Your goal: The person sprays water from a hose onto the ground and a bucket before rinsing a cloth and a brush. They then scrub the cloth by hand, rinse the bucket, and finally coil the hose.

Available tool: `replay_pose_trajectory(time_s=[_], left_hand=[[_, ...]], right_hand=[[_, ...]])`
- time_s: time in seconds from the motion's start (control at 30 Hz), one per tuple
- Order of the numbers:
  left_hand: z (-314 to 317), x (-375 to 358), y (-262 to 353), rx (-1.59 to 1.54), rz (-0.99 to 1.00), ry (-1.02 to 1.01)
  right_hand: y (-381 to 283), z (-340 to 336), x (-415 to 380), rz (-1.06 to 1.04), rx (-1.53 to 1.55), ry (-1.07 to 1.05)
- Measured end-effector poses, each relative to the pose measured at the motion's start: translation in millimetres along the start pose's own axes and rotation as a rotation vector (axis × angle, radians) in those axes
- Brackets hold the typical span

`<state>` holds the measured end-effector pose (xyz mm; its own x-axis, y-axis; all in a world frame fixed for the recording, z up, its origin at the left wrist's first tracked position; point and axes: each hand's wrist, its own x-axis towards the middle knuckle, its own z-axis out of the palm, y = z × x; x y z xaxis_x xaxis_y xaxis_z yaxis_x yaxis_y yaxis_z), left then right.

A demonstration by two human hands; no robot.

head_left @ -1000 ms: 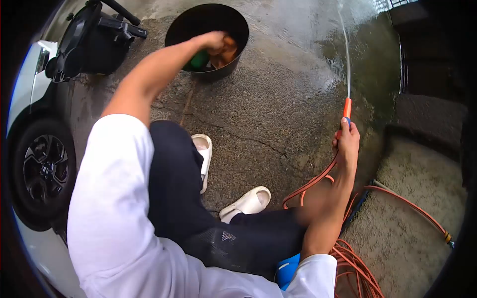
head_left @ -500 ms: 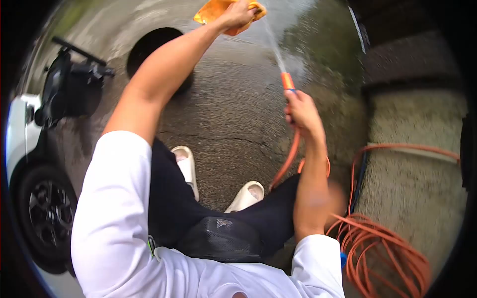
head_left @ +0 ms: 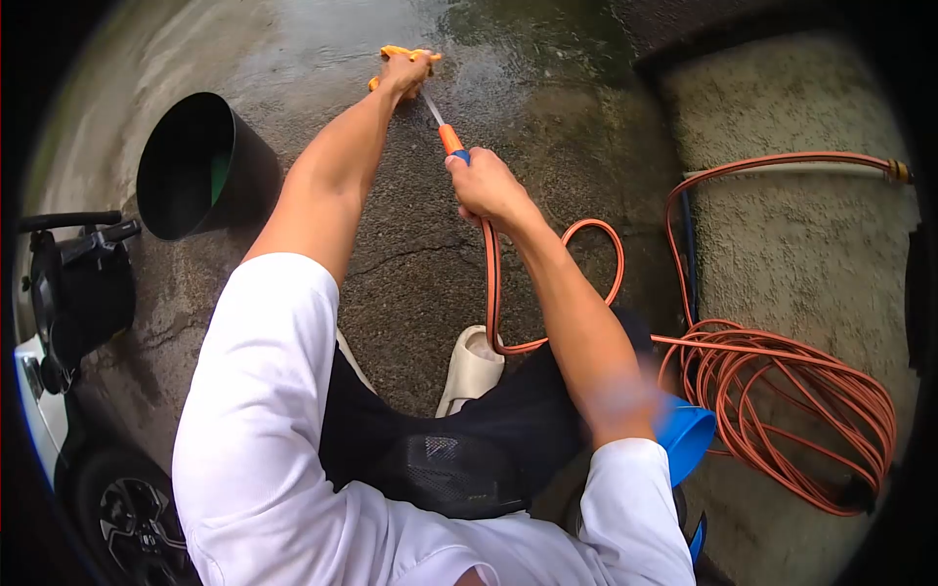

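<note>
My left hand is stretched far forward, its fingers closed on a yellow-orange cloth that shows above and beside it. Lower and to the right, my right hand grips the hose nozzle, which has an orange tip and a blue collar. A thin jet of water runs from the nozzle towards the cloth and my left hand. From under my right hand the orange hose hangs down and loops near my knee.
A black bucket with something green inside stands at the left. Beyond it are a black machine and a car wheel. At the right, coiled hose lies by a blue container and a concrete ledge. The ground is wet.
Both hands have moved left in view, and the nozzle now sits closer to the cloth. The cloth looks more bunched. The view has shifted, showing more of the bucket and the blue container.
</note>
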<state>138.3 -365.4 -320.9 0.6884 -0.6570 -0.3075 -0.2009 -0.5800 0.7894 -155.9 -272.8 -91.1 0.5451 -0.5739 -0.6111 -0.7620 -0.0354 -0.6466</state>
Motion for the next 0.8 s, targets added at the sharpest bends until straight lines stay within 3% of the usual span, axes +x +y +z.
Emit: replay_pose_trajectory(time_s=[0.03, 0.07, 0.13, 0.17, 0.2, 0.27, 0.43, 0.5, 0.6, 0.63, 0.67, 0.7, 0.73, 0.8], left_hand=[[-3.1, -6.7, -0.9, -0.171, 0.202, -0.156], [-7.7, -10.2, 0.4, -0.168, 0.197, -0.152], [-18.4, -12.8, 7.7, 0.126, 0.25, -0.27], [-24.2, -14.4, 8.0, 0.348, 0.341, -0.173], [-31.4, -18.3, 8.1, 0.35, 0.332, -0.17], [-55.1, -29.9, 18.9, 0.478, 0.168, -0.102], [-161.2, -48.4, 37.3, 0.819, 0.428, 0.177], [-223.2, -103.1, 92.4, 0.934, 0.3, 0.316], [-299.5, -165.0, 131.1, 1.097, 0.168, 0.275], [-321.6, -186.2, 136.0, 1.127, -0.022, 0.067], [-350.8, -206.4, 132.9, 1.128, -0.227, -0.134], [-371.1, -195.3, 84.2, 0.822, -0.265, -0.152], [-379.4, -201.0, 67.0, 0.848, -0.393, -0.262], [-374.9, -200.9, 15.0, 0.943, -0.467, -0.383]], right_hand=[[-2.2, 0.4, 2.7, -0.004, -0.001, -0.004], [-4.0, 0.3, 5.8, -0.004, 0.046, -0.01], [-7.5, -0.7, 11.1, -0.005, 0.094, -0.023], [-8.9, -1.0, 13.8, -0.031, 0.136, 0.007], [-11.2, -1.4, 16.4, -0.057, 0.177, 0.036], [-14.5, -3.6, 24.4, -0.037, 0.14, -0.008], [-9.7, 4.8, 52.9, 0.024, 0.148, -0.081], [-12.5, 9.1, 64.2, -0.002, 0.128, -0.051], [-19.5, 11.2, 88.3, -0.038, 0.014, -0.066], [-26.5, 10.1, 85.4, -0.095, 0.031, -0.048], [-31.9, 8.4, 80.1, -0.158, 0.053, -0.04], [-31.9, 12.5, 84.8, -0.164, 0.126, -0.032], [-29.8, 16.6, 92.3, -0.161, 0.199, -0.012], [-30.7, 16.7, 95.6, -0.162, 0.239, -0.034]])
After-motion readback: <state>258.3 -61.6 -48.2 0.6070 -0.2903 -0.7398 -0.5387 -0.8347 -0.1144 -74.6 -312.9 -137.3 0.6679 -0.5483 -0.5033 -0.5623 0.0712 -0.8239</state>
